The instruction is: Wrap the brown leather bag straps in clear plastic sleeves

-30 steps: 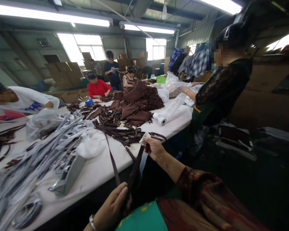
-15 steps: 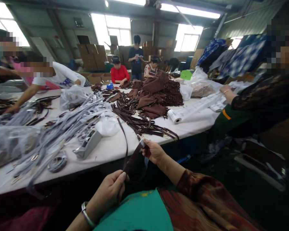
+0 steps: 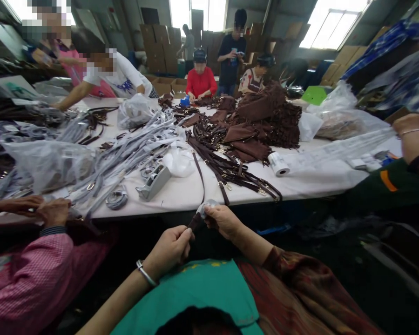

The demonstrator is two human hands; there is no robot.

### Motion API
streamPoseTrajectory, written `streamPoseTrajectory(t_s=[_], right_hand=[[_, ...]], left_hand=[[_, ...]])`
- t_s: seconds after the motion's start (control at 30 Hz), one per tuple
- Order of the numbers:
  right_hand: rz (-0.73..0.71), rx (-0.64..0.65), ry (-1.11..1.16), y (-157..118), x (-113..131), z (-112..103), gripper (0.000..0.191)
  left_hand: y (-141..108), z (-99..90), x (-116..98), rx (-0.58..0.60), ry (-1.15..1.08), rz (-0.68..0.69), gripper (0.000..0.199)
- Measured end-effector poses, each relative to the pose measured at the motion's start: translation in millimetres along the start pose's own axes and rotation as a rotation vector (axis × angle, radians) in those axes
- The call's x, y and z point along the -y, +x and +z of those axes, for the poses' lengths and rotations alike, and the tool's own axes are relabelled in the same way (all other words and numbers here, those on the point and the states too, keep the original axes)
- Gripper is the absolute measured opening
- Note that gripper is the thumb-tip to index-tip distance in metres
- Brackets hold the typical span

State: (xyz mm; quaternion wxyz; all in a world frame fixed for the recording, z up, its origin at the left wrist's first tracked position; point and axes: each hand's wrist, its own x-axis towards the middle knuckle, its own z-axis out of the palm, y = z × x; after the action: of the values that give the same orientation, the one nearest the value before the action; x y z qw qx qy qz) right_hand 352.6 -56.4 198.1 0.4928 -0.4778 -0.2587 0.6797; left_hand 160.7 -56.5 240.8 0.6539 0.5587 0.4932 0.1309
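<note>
My left hand [image 3: 172,244] is closed round a dark brown strap [image 3: 195,222] just off the table's front edge. Fingers of my right hand [image 3: 224,220] pinch a whitish, see-through plastic piece [image 3: 206,205] at the strap's upper end. A narrow length of the strap seems to run up onto the white table [image 3: 176,190]. Beyond my hands lies a bundle of brown straps [image 3: 242,177] with gold-coloured clips. Left of it stands a grey tape dispenser [image 3: 155,184].
Brown pouches [image 3: 261,121] are heaped behind the straps. Grey wrapped straps [image 3: 111,158] and a plastic bag [image 3: 52,163] cover the left side. A roll of clear film [image 3: 279,164] lies at right. A co-worker's hands [image 3: 52,209] work close on my left; several other people surround the table.
The view has swung left and down, bringing a co-worker's checked sleeve into sight. My hands are nearer each other, less of the strap shows between them, and more plastic shows at my right fingertips.
</note>
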Motion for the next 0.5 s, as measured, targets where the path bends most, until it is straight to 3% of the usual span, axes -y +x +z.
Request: streamPoseTrajectory(t_s=[0.3, 0.5], right_hand=[[-0.090, -0.066, -0.196, 7, -8, 9, 0.048], [-0.123, -0.085, -0.273, 9, -11, 12, 0.049]], left_hand=[[4, -11.4, 3, 0.022, 0.099, 0.029, 0.035], [6, -20.4, 5, -0.128, 0.534, 0.311, 0.034]])
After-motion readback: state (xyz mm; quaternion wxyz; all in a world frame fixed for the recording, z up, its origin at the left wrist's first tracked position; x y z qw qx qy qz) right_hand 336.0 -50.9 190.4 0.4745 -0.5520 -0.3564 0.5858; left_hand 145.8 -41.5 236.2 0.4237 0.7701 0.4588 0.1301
